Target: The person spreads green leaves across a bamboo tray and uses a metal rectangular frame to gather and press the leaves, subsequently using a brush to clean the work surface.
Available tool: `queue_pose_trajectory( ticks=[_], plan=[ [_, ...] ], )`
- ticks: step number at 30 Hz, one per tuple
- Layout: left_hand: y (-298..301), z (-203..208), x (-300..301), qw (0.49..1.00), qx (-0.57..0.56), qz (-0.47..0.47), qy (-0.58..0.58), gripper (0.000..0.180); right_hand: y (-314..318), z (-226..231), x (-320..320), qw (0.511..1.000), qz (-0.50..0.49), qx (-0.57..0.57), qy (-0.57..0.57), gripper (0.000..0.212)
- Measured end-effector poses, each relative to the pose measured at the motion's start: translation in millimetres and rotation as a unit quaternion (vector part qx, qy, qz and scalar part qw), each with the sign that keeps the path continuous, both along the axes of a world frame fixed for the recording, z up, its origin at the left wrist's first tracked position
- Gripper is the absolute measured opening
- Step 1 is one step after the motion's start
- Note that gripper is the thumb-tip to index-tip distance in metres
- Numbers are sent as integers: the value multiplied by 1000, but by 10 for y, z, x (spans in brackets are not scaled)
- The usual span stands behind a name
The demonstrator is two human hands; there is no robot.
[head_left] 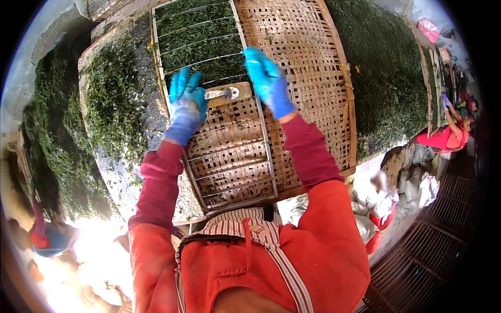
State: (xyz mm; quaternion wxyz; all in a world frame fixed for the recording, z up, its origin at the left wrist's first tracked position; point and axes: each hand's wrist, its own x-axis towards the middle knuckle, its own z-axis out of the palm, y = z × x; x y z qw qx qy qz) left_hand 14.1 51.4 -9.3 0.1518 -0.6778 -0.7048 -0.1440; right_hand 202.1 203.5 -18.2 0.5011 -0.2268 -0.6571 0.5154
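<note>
One wooden block (242,95) beside left hand (188,101)

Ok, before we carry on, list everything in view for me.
slatted frame: one, pale grey, centre
woven mat: one, tan, under the frame
leafy greens: uncountable, dark green, left, right and the frame's far part
scraper: one, brown wood with metal, beside the left grip
pink bundle: one, pink, upper right
co-worker: at least one, red clothes, right edge
sacks: several, white, right
slatted racks: count unclear, brown, lower right
tub: one, blue-grey, lower left
apron: one, striped, lower centre
left grip: one, blue glove, frame's left rail
right grip: one, blue glove, frame's right rail
</note>
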Motion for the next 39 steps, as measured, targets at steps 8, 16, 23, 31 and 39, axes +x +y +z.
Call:
queue_pose_trajectory(
  ticks=[8,16,23,31,39],
  plan=[
    [178,-303,34,992,-65,43,-104,65,-154,-306,-936,871,-150,390,-257,28],
    [-984,399,-605,953,193,-30,-232,50,-385,141,-759,975,23,51,-215,31],
    [-4271,-329,-2837,875,-102,443,-165,98,-1572,-160,-500,868,-110,298,-381,51],
    [-3615,-656,-4040,782,-234,498,-294,66,-2929,132,-1401,859,35,373,-349,32],
    [-4350,451,-3696,728,153,400,-535,49,-3437,272,-2329,953,194,131,-191,32]
  ],
)
